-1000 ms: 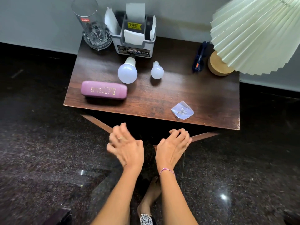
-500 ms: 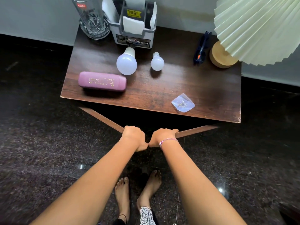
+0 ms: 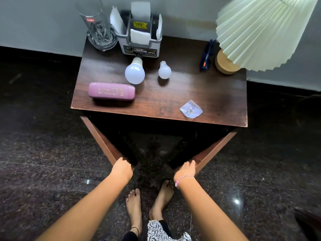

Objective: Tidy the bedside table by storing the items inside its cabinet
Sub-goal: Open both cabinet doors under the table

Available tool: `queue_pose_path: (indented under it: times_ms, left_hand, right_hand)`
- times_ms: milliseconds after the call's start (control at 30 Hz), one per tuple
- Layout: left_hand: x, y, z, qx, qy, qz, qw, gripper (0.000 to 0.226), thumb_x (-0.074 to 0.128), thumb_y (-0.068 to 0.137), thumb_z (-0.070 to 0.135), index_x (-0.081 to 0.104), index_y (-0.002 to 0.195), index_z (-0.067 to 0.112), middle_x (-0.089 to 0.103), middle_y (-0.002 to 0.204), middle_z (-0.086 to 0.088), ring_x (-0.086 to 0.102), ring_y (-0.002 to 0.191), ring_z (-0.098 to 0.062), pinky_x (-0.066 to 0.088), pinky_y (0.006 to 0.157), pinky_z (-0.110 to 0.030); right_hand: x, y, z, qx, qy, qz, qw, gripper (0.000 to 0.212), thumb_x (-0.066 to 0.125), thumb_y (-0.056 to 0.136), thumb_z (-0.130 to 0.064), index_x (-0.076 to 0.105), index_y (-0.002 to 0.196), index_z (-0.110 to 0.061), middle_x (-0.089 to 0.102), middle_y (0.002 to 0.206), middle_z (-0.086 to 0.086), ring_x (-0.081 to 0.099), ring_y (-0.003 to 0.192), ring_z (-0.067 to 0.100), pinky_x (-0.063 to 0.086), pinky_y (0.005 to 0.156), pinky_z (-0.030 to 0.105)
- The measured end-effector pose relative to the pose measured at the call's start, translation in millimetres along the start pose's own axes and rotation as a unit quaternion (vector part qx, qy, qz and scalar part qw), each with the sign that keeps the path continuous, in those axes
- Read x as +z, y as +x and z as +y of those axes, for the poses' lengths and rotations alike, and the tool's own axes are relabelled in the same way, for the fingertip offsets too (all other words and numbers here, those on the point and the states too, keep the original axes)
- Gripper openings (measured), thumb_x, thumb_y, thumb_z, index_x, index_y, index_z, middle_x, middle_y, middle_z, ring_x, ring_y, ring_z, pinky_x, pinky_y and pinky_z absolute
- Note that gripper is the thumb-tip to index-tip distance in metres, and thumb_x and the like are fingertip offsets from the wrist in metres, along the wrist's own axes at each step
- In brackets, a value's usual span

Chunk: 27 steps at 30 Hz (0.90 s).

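Observation:
The dark wooden bedside table carries a pink spectacle case, a large white bulb, a small white bulb, a clear packet with a metal piece and blue sunglasses. Below its top, two cabinet doors stand swung outward. My left hand grips the edge of the left door. My right hand grips the edge of the right door. The cabinet's inside is dark and I cannot make out what it holds.
At the table's back stand a tall clear glass, a grey organiser box with papers and a lamp with a pleated shade on a wooden base. My bare feet stand on the dark stone floor just before the doors.
My hands went from hovering open to gripping the two door edges together, then pulled apart. Both cabinet doors have swung open wide.

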<state>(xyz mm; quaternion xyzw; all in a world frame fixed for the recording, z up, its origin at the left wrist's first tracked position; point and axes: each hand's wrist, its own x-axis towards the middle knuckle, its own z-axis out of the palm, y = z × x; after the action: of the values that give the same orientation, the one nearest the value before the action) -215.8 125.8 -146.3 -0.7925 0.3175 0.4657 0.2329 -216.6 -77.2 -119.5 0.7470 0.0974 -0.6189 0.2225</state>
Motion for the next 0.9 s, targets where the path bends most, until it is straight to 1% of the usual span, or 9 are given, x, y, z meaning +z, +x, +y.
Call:
queue_pose_path:
  times_ms: [100, 233, 300, 400, 467, 600, 667, 767, 900]
  left_hand:
    - [28, -18, 1, -0.009, 0.008, -0.025, 1.000, 0.040, 0.028, 0.101, 0.014, 0.042, 0.137, 0.004, 0.044, 0.143, -0.013, 0.036, 0.134, -0.028, 0.018, 0.115, -0.040]
    - [56, -39, -13, -0.042, 0.021, -0.067, 0.997, 0.047, 0.025, 0.102, 0.018, 0.021, 0.147, 0.003, 0.019, 0.157, -0.012, 0.016, 0.145, -0.026, 0.005, 0.120, -0.042]
    - [54, -41, 5, -0.035, -0.026, -0.064, 0.997, 0.047, 0.022, 0.103, 0.016, 0.013, 0.147, 0.002, 0.012, 0.158, -0.010, 0.010, 0.147, -0.022, 0.002, 0.121, -0.037]
    - [57, -23, 92, -0.099, -0.211, -0.010, 0.972, 0.044, 0.016, 0.101, 0.005, 0.010, 0.144, 0.000, 0.020, 0.155, -0.009, 0.020, 0.144, -0.018, 0.014, 0.118, -0.026]
    - [67, -5, 134, -0.145, -0.288, 0.010, 0.946, 0.045, 0.017, 0.100, 0.003, 0.014, 0.145, 0.001, 0.027, 0.152, -0.013, 0.029, 0.140, -0.023, 0.024, 0.114, -0.031]
    - [73, 5, 140, -0.225, -0.441, 0.046, 0.867, 0.044, 0.017, 0.100, 0.003, 0.016, 0.144, 0.001, 0.028, 0.151, -0.013, 0.031, 0.139, -0.024, 0.026, 0.113, -0.033]
    - [70, 4, 143, -0.236, -0.474, 0.033, 0.848, 0.043, 0.017, 0.101, 0.004, 0.017, 0.144, 0.002, 0.027, 0.153, -0.013, 0.030, 0.140, -0.023, 0.026, 0.113, -0.033]
    - [72, 7, 147, -0.241, -0.468, 0.014, 0.850, 0.044, 0.016, 0.101, 0.005, 0.015, 0.144, 0.002, 0.024, 0.154, -0.013, 0.028, 0.141, -0.023, 0.025, 0.113, -0.033]
    - [73, 5, 146, -0.241, -0.481, 0.035, 0.843, 0.044, 0.017, 0.101, 0.004, 0.015, 0.145, 0.002, 0.024, 0.154, -0.012, 0.028, 0.141, -0.023, 0.026, 0.113, -0.032]
  right_hand:
    - [38, 13, 0, 0.023, -0.053, -0.022, 0.998, 0.072, 0.028, 0.096, -0.051, 0.003, 0.149, -0.008, -0.002, 0.159, 0.013, -0.004, 0.146, 0.029, -0.001, 0.119, 0.043]
    - [92, 34, 6, 0.065, -0.126, -0.004, 0.990, 0.069, 0.037, 0.100, -0.031, -0.006, 0.149, -0.007, -0.010, 0.158, 0.012, -0.009, 0.146, 0.028, -0.003, 0.119, 0.041]
    - [114, 38, 15, 0.071, -0.143, 0.008, 0.987, 0.069, 0.036, 0.101, -0.028, -0.008, 0.148, -0.005, -0.011, 0.158, 0.013, -0.010, 0.146, 0.028, -0.003, 0.119, 0.039]
    - [136, 37, 30, 0.073, -0.175, 0.024, 0.981, 0.076, 0.046, 0.096, -0.015, -0.009, 0.147, -0.003, -0.013, 0.157, 0.016, -0.011, 0.145, 0.029, -0.004, 0.119, 0.038]
    - [146, 35, 37, 0.073, -0.196, 0.030, 0.977, 0.084, 0.052, 0.091, -0.006, -0.010, 0.147, -0.001, -0.016, 0.156, 0.018, -0.013, 0.145, 0.031, -0.006, 0.119, 0.039]
    - [160, 34, 46, 0.084, -0.201, 0.042, 0.975, 0.072, 0.040, 0.099, -0.021, -0.010, 0.147, -0.002, -0.017, 0.156, 0.017, -0.014, 0.145, 0.029, -0.009, 0.118, 0.038]
    - [164, 35, 48, 0.085, -0.211, 0.044, 0.973, 0.070, 0.038, 0.100, -0.025, -0.009, 0.147, -0.003, -0.017, 0.156, 0.016, -0.014, 0.145, 0.029, -0.009, 0.118, 0.039]
    - [166, 35, 51, 0.079, -0.221, 0.049, 0.971, 0.071, 0.039, 0.100, -0.029, -0.008, 0.148, -0.004, -0.016, 0.156, 0.017, -0.014, 0.145, 0.029, -0.009, 0.118, 0.040]
    - [170, 33, 57, 0.075, -0.219, 0.053, 0.971, 0.072, 0.039, 0.100, -0.032, -0.007, 0.148, -0.004, -0.015, 0.156, 0.017, -0.013, 0.145, 0.029, -0.008, 0.119, 0.038]
